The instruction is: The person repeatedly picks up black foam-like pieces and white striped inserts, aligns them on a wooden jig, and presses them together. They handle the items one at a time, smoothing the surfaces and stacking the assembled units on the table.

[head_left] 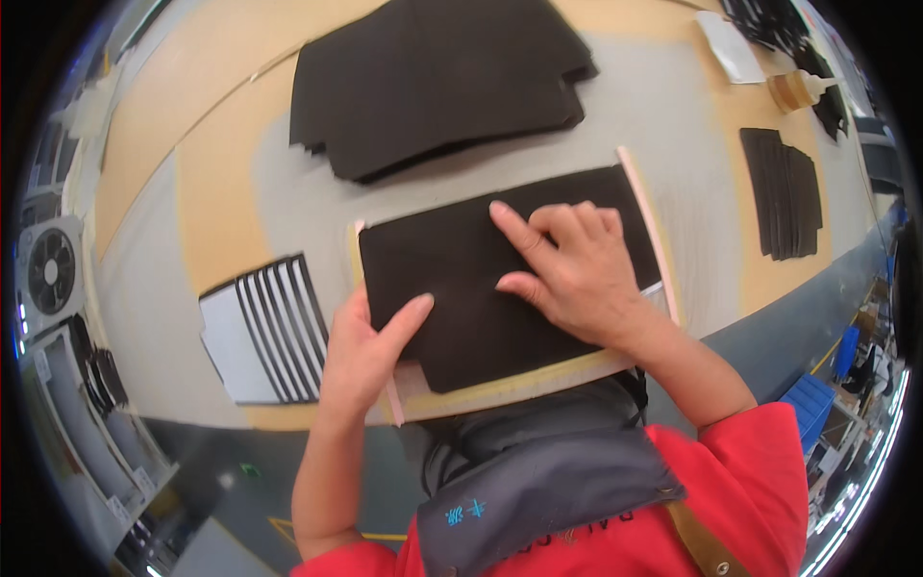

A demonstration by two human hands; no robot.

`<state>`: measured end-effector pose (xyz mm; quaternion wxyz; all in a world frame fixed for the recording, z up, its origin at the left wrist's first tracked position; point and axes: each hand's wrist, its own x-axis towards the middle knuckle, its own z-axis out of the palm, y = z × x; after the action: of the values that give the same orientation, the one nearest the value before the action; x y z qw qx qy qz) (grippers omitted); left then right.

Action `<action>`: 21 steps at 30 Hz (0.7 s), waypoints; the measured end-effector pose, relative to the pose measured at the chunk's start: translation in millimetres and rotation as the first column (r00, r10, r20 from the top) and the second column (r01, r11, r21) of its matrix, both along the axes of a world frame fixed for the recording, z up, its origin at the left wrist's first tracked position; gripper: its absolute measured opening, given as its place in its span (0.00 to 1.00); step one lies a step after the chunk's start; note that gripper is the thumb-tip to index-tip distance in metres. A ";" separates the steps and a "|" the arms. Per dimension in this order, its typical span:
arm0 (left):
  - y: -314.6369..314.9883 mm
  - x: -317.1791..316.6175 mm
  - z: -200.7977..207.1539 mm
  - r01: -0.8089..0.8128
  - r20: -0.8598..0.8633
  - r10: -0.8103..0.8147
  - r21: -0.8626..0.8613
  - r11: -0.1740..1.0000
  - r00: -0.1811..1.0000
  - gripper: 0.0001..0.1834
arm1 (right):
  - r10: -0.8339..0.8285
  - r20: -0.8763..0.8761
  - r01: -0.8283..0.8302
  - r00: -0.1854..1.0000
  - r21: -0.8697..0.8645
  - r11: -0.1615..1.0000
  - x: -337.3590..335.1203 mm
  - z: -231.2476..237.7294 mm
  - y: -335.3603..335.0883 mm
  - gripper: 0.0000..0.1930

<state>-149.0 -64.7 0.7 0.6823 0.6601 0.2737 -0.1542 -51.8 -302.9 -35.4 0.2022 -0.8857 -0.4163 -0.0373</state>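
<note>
A flat black sheet (461,298), cut with a notch at its lower left corner, lies on the table close to my body. My left hand (365,351) pinches its left edge, thumb on top and the other fingers mostly hidden beside or beneath it. On the sheet's right half rests my right hand (582,269), holding nothing. Its index finger and thumb are stretched out and apart, while the other fingers bend. Pale pink strips flank the sheet, the right strip (644,207) running along its right end.
Beyond the sheet lies a large stack of black cut pieces (433,82). White-faced, black-edged pieces (255,332) fan out at left. At right are overlapping black strips (781,192), a bottle of brown liquid (798,91) and a white packet (731,46). The table's near edge curves before me.
</note>
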 end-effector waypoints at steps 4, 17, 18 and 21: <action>16.3 -2.6 -0.2 -0.003 0.009 0.004 -0.128 0.992 1.000 0.26 | -0.014 -0.008 0.013 1.000 -0.044 0.999 -0.2 2.8 1.1 0.33; 28.3 -14.9 4.8 0.095 0.001 -0.102 0.344 0.934 0.995 0.21 | -0.017 0.083 0.022 0.996 -0.065 0.998 -1.1 -3.4 1.8 0.31; 28.2 -16.0 2.3 0.091 0.013 -0.101 0.339 0.936 0.995 0.20 | -0.021 0.084 0.028 0.996 -0.080 0.996 -1.2 -3.3 1.5 0.31; 28.0 -15.8 0.8 0.106 0.012 -0.120 0.397 0.912 0.993 0.20 | -0.022 0.096 0.029 0.995 -0.071 0.997 -1.4 -3.7 1.9 0.31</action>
<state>-164.7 -36.7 1.5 0.5298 0.8016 0.2482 -0.1230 -53.2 -301.0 -39.1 0.1495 -0.8950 -0.4150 -0.0669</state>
